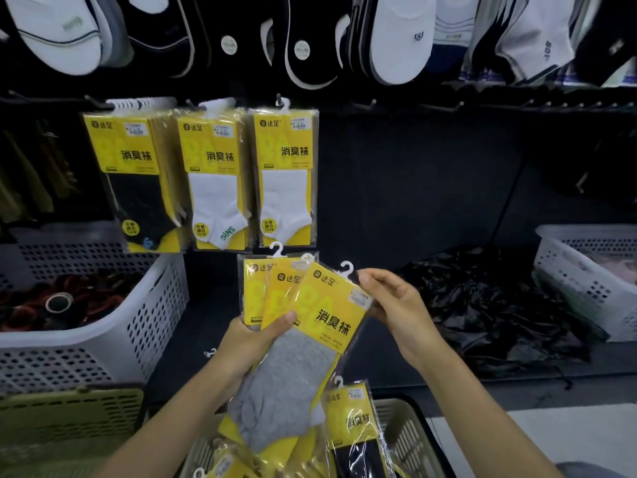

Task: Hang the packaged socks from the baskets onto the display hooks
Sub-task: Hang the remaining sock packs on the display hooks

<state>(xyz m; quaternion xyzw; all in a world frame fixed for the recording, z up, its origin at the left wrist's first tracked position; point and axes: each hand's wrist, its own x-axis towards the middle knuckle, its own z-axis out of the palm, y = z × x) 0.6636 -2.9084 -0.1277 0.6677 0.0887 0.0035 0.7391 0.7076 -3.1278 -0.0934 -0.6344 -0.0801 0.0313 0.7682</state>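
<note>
My left hand (256,339) grips a fanned stack of three yellow sock packs, thumb across their fronts. The front pack (310,343) holds grey socks and has a white plastic hanger at its top. My right hand (393,305) pinches that front pack at its upper right edge, just below the hanger. Three bunches of the same yellow packs hang from display hooks above: black socks (134,181), white socks (217,181) and white socks (286,174). More packs lie in the basket (406,432) below my hands, one with black socks (355,432) standing upright.
A white perforated basket (151,312) with dark items stands at left, an olive basket (69,419) in front of it. Another white basket (586,274) sits at right beside crumpled black plastic (489,305). Bare hooks (448,106) run along the rail to the right. Loose socks hang above.
</note>
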